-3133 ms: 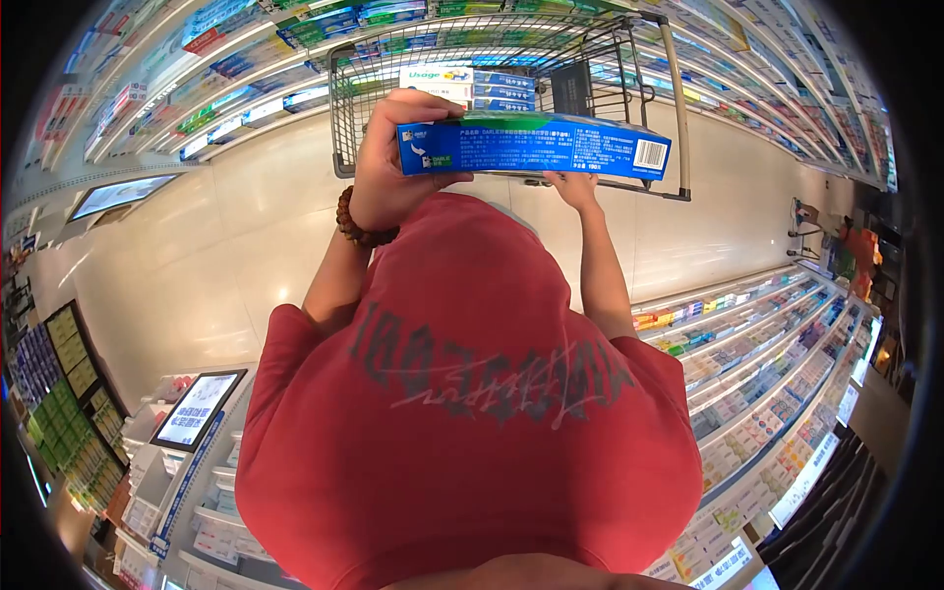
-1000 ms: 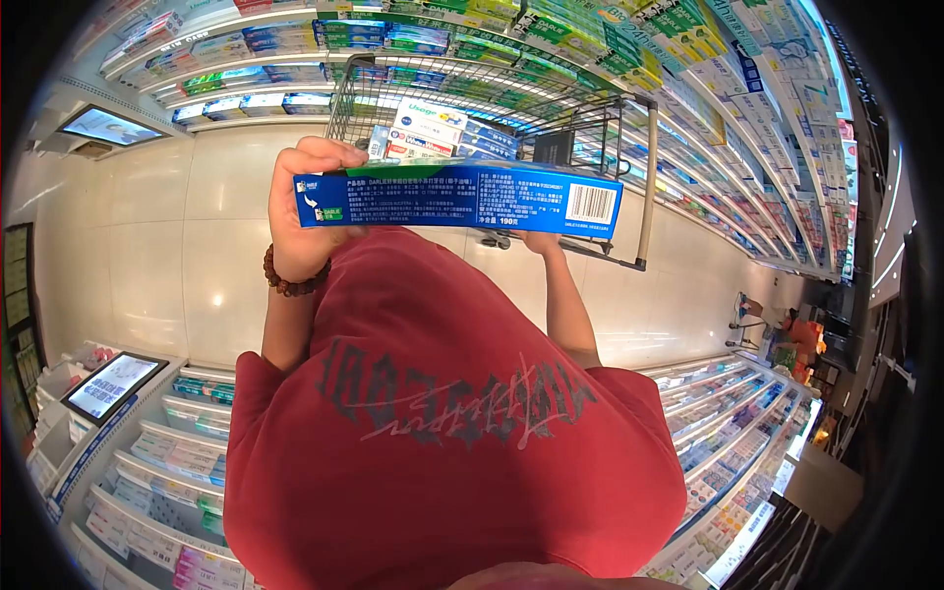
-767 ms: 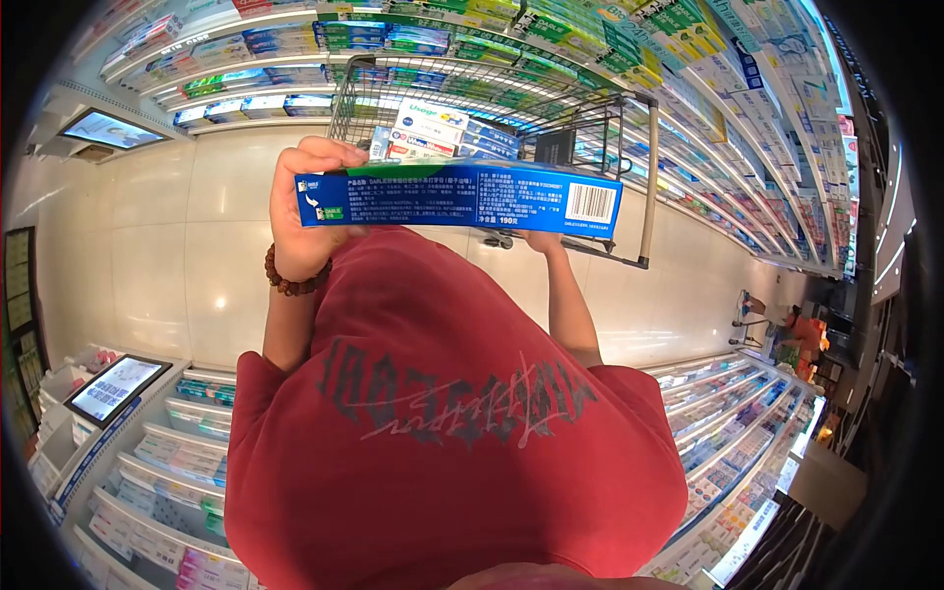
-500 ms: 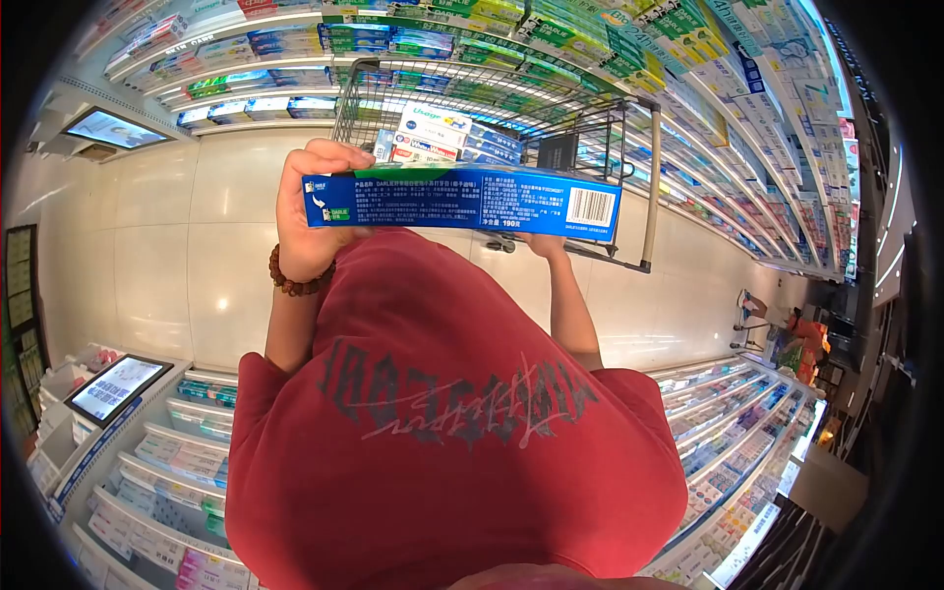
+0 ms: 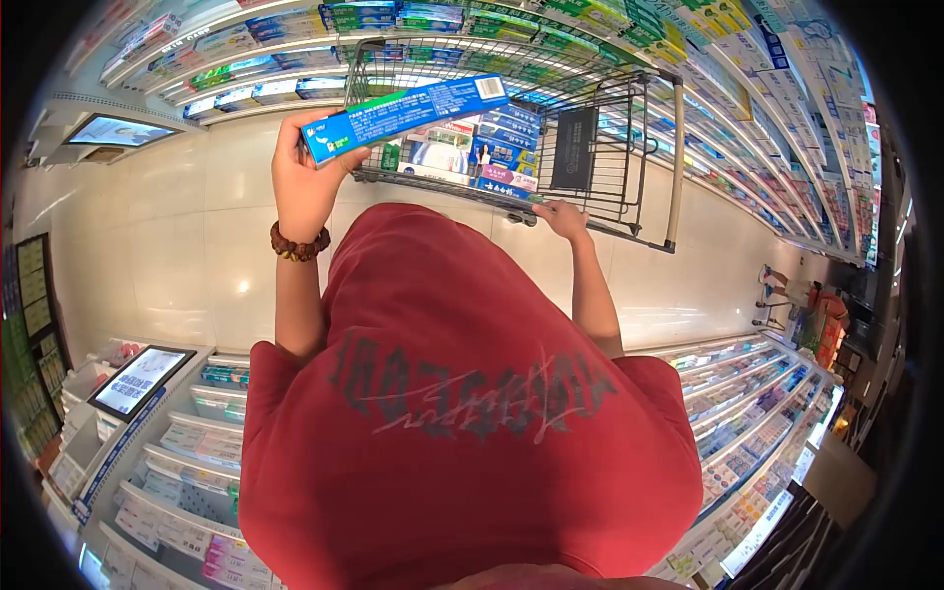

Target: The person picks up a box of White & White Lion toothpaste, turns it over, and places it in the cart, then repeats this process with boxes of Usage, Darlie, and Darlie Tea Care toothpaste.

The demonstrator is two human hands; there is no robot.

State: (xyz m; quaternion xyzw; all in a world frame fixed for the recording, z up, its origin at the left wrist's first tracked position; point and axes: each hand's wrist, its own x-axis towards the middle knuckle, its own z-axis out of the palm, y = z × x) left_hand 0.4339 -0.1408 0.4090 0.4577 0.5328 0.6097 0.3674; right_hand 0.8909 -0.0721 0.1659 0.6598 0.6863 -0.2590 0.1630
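My left hand [image 5: 313, 177], with a beaded bracelet on the wrist, grips one end of a long blue and green toothpaste box [image 5: 408, 113]. The box is tilted, its far end raised and pointing right over the shopping cart [image 5: 629, 167]. Small print and a barcode show on its side. My right hand [image 5: 562, 218] is closed on the cart's near top rim. Inside the cart lie several boxes, among them a stack of blue boxes [image 5: 509, 138] and a white box [image 5: 440, 155] partly hidden under the held one.
Shelves full of toothpaste boxes [image 5: 501, 29] run behind the cart and along the right. More stocked shelves [image 5: 187, 442] stand close to my body, with a display screen [image 5: 141, 382] at their left end. Another person [image 5: 831, 320] is far off to the right.
The toothpaste box has moved away from me towards the cart, and its right end has swung up. More of the cart's contents and my right hand on the rim now show.
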